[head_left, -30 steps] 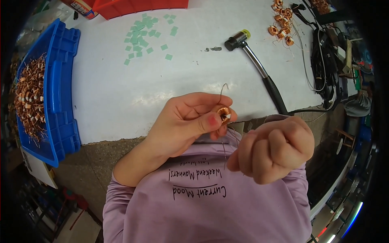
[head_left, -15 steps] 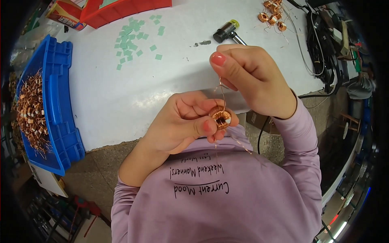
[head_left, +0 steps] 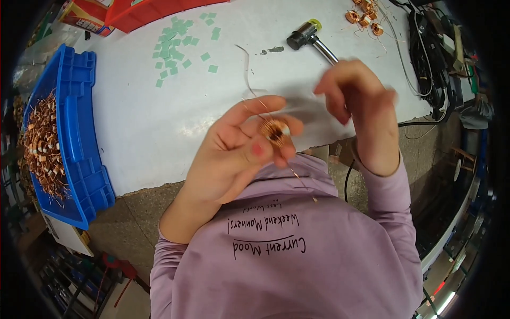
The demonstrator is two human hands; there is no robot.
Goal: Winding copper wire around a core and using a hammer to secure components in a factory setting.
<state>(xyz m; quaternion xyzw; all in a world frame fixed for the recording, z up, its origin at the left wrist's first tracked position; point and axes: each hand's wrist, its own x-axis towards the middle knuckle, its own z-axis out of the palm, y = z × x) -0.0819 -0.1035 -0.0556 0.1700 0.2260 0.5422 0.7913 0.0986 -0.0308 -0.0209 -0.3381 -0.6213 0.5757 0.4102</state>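
Observation:
Pinched between the thumb and fingers of my left hand [head_left: 236,143] is a toroidal coil [head_left: 275,132], a ring wound with copper wire and showing a pale patch on one side. Loose copper wire ends [head_left: 247,69] rise from it toward the table's far side, and another runs down toward my shirt. To the right, my right hand [head_left: 358,98] is apart from the coil, smeared by motion, with its fingers spread and nothing visible in them. It is nearest the metal handle of a hammer [head_left: 305,36] lying on the table.
A blue bin [head_left: 79,133] on the left holds many wound coils [head_left: 42,151]. Green square pieces [head_left: 171,50] lie scattered before a red tray [head_left: 159,13]. More coils [head_left: 366,18] sit at the far right, beside black cables [head_left: 422,58].
My right hand has let go of the wire and moved right, its fingers opening. The coil in my left hand has shifted slightly up and left and tilted.

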